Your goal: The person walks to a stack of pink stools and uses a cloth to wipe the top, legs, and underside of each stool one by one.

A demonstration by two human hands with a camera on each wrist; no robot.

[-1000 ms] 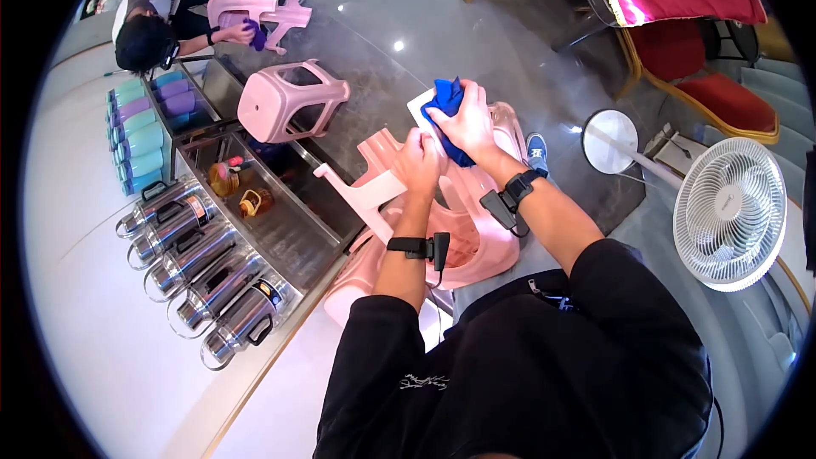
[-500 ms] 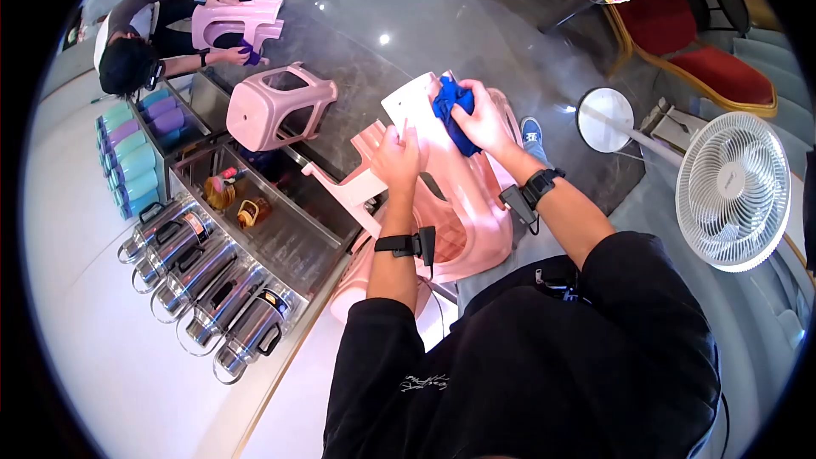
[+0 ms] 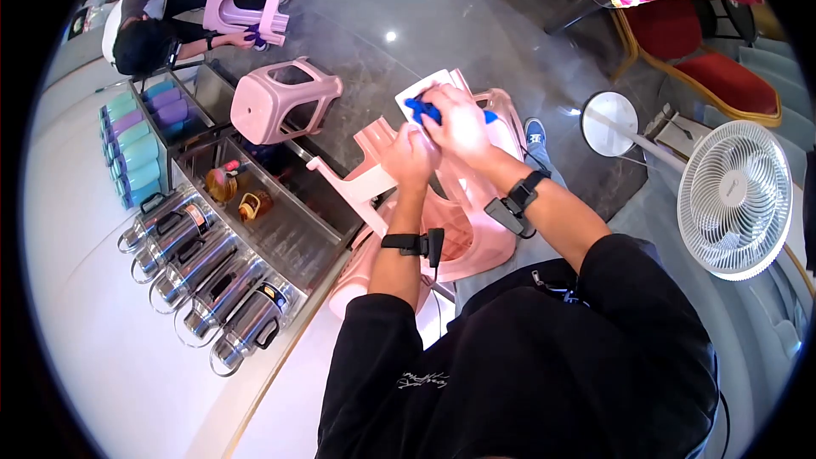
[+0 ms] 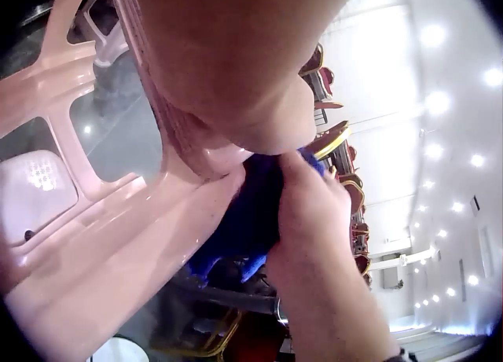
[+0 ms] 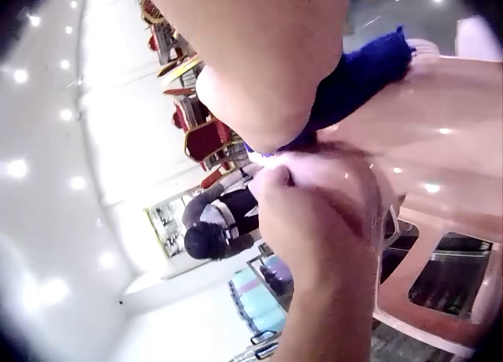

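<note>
A pink plastic stool [image 3: 491, 236] lies tipped in front of me, its legs pointing away. My left hand [image 3: 410, 155] grips one of its legs near the end. Just right of it, my right hand [image 3: 461, 123] holds a bunched blue cloth [image 3: 422, 109] against the pale upper face of the stool. In the left wrist view the cloth [image 4: 240, 216] hangs over the stool's edge, below the right hand [image 4: 310, 209]. The right wrist view has the cloth [image 5: 361, 79] under the right palm, close to the left thumb.
Another pink stool [image 3: 259, 109] stands left, by a metal cart [image 3: 280, 242] with steel flasks [image 3: 246, 336] and coloured cups [image 3: 136, 157]. A person [image 3: 144, 38] handles a pink stool with a purple cloth. At right are a white fan [image 3: 735, 200] and red chairs [image 3: 722, 85].
My right hand has moved the cloth right, then back left towards the left hand. The left hand keeps its hold on the stool. The other person's stool has shifted slightly.
</note>
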